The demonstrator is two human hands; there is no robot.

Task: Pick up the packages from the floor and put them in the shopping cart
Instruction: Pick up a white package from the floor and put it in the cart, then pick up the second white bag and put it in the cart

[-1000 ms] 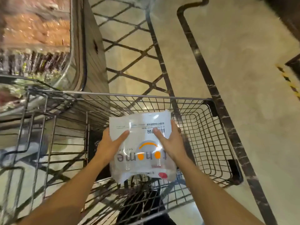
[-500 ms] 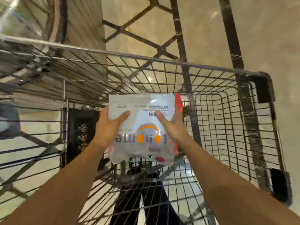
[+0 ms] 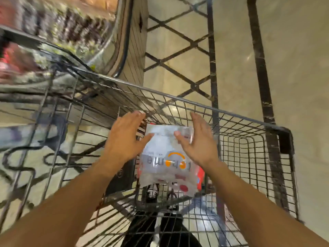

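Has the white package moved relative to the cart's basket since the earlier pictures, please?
Yes. The package has dropped lower inside the cart, below its front rim, with both hands now open beside it.

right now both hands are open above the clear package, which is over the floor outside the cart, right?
Not quite. The head view shows both the left hand and right hand open above the clear package, but it is inside the shopping cart, not outside.

Glossy clear plastic package [image 3: 167, 157] — crinkled, printed; bare metal wire shopping cart [image 3: 195, 104]; polished stone floor [image 3: 293, 68] — smooth, dark veined inlay.
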